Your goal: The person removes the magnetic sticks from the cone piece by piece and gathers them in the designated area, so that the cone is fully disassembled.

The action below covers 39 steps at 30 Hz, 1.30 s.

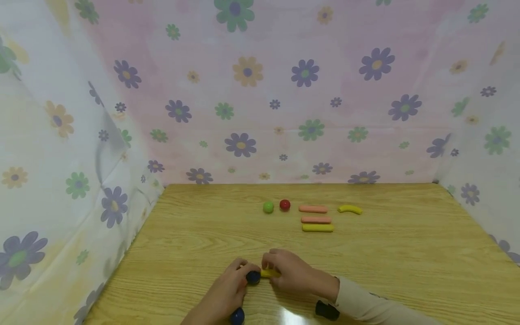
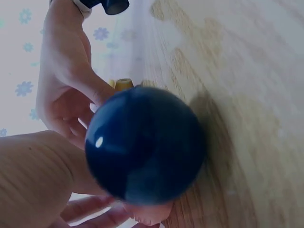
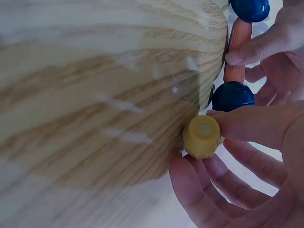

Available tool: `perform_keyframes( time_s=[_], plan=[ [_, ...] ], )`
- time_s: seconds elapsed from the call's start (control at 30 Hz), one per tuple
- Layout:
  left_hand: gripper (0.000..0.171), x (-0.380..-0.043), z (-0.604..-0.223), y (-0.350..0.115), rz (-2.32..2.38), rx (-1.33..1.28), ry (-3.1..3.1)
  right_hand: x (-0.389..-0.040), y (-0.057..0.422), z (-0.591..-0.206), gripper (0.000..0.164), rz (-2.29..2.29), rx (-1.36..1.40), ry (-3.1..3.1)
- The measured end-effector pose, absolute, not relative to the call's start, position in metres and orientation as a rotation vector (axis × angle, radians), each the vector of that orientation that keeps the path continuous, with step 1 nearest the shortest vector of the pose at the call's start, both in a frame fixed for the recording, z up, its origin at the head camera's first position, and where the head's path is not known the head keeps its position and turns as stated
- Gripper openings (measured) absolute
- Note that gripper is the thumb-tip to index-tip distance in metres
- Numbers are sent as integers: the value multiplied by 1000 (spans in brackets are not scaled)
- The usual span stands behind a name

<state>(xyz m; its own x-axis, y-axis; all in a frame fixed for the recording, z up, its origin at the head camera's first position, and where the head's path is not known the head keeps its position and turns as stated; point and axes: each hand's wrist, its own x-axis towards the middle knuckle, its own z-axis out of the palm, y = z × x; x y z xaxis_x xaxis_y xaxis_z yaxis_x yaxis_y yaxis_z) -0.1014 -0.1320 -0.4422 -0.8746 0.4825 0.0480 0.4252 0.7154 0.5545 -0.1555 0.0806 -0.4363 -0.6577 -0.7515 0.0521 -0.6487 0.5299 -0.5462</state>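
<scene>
My left hand [image 1: 223, 291] grips an orange stick [image 3: 234, 71] that joins two blue balls, thumb across it in the right wrist view. One blue ball [image 1: 253, 277] is at its far end, by the left fingertips. The other blue ball [image 1: 237, 316] is at the near end and looms large in the left wrist view, hiding much of the stick there. My right hand [image 1: 290, 273] pinches a short yellow stick [image 1: 269, 273] between thumb and fingers, low over the table. One end of that stick is right at the far blue ball; its round other end faces the right wrist camera.
Further back on the wooden table [image 1: 195, 225] lie a green ball [image 1: 268, 207], a red ball [image 1: 285, 205], two salmon sticks [image 1: 313, 209], a straight yellow stick [image 1: 318, 228] and a curved yellow stick [image 1: 350, 209]. Flowered cloth [image 1: 276, 90] walls the back and sides.
</scene>
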Motion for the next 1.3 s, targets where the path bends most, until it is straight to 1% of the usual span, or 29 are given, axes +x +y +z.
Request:
perform_keyframes(
  time_s=[0.2,0.3,0.47,0.7,0.77,1.07,1.3],
  plan=[
    [41,-106,-443,-131,871,833,2887,-154,82,-436,22,-822,-1142,2609],
    [35,-109,-445,-131,902,837,2864,-153,82,-436,22,-837,-1121,2611],
    [32,-113,-446,-132,921,854,2788,-152,84,-436,22,-852,-1119,2620],
    [32,-118,-447,-134,871,1098,2750,-153,90,-437,22,-787,-1230,2641],
    [32,-119,-447,-134,863,1133,2736,-153,91,-437,23,-771,-1247,2640],
    [34,-120,-446,-131,861,1127,2679,-153,99,-439,24,-684,-1262,2707],
    [34,-119,-446,-134,872,1087,2681,-155,120,-437,25,-645,-1163,2779]
  ],
)
